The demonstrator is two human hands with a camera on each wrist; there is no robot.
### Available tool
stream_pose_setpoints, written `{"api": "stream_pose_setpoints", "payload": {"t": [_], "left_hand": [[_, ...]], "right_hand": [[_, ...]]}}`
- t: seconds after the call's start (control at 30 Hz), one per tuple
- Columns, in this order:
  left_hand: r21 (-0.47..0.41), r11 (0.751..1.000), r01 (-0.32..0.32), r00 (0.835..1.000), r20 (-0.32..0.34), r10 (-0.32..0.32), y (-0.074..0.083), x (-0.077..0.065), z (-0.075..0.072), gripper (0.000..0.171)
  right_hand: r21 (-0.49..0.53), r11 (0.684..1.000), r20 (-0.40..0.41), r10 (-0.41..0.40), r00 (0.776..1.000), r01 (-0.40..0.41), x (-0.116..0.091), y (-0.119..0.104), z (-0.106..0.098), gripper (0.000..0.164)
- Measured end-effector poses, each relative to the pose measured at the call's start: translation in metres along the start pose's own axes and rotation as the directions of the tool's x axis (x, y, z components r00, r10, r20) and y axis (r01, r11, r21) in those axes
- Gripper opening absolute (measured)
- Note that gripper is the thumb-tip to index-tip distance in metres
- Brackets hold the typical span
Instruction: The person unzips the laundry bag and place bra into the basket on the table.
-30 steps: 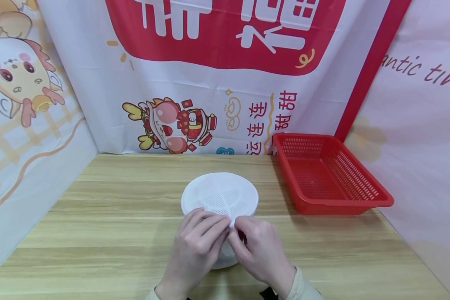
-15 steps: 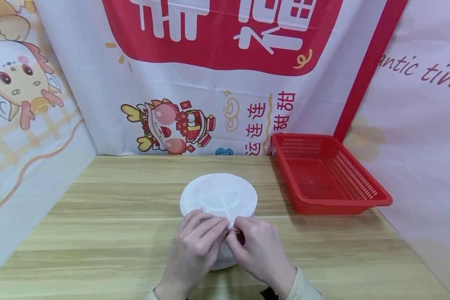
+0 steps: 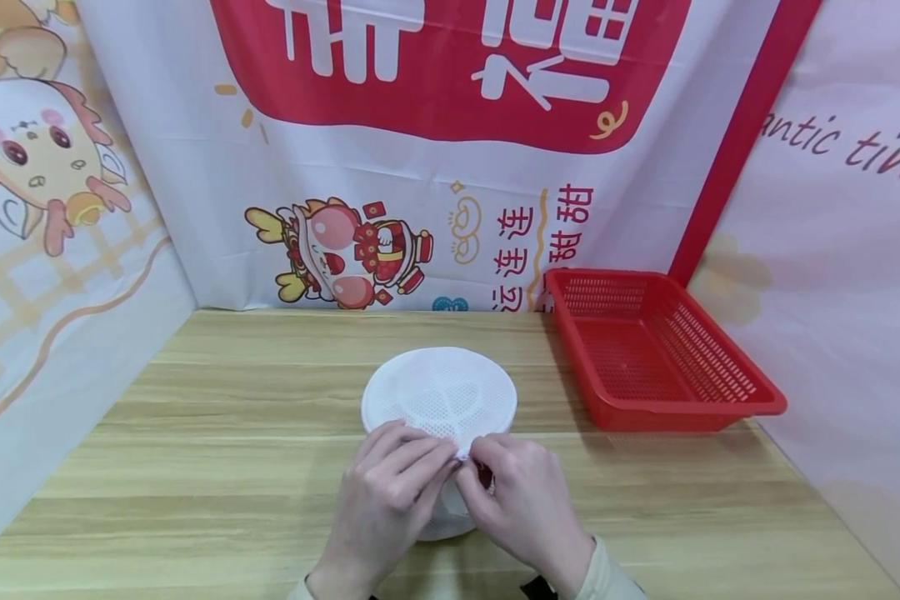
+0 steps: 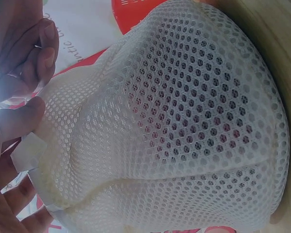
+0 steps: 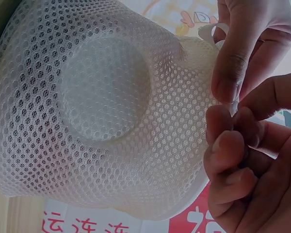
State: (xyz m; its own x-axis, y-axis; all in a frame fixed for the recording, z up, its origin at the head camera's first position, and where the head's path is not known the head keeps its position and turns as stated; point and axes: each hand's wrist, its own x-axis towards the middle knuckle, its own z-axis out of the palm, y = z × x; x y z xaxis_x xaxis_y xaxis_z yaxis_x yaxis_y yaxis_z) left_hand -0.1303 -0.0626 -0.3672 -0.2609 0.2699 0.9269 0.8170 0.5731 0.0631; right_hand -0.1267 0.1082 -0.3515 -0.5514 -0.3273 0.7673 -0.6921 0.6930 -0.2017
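A white mesh laundry bag (image 3: pixel 438 387), drum-shaped with a round top, stands upright on the wooden table. My left hand (image 3: pixel 393 483) pinches the near side of its top rim, thumb against the mesh and fingers over the edge. Right beside it, my right hand (image 3: pixel 521 492) pinches the same rim with thumb and curled index finger. The fingertips of both hands meet there and hide the small part between them. A white fabric tab (image 4: pixel 28 151) sticks out by the left thumb. Through the mesh, dark reddish contents (image 4: pixel 218 116) and a pale round patch (image 5: pixel 106 90) show.
A red plastic basket (image 3: pixel 690 408) with slotted walls stands at the back right of the table (image 3: pixel 195 433). Printed cloth hangings (image 3: pixel 390 158) enclose the back and both sides.
Both hands keep their place at the rim. A thin white loop that showed between the fingers half a second ago is less visible now.
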Motion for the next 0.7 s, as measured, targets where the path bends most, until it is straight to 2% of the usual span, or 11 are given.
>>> {"api": "stream_pose_setpoints", "payload": {"t": [0.37,0.7], "left_hand": [[0.001,1.000,0.003,1.000,0.005,-0.003,-0.0007,-0.0001,-0.0010,0.015],[0.011,1.000,0.000,1.000,-0.001,0.000,0.0009,0.0017,-0.0013,0.017]], "right_hand": [[0.003,1.000,-0.047,-0.001,0.999,0.001,0.0001,0.0024,0.0008,0.035],[0.017,1.000,-0.033,0.006,0.999,-0.005,0.0000,0.0041,0.0004,0.036]]}}
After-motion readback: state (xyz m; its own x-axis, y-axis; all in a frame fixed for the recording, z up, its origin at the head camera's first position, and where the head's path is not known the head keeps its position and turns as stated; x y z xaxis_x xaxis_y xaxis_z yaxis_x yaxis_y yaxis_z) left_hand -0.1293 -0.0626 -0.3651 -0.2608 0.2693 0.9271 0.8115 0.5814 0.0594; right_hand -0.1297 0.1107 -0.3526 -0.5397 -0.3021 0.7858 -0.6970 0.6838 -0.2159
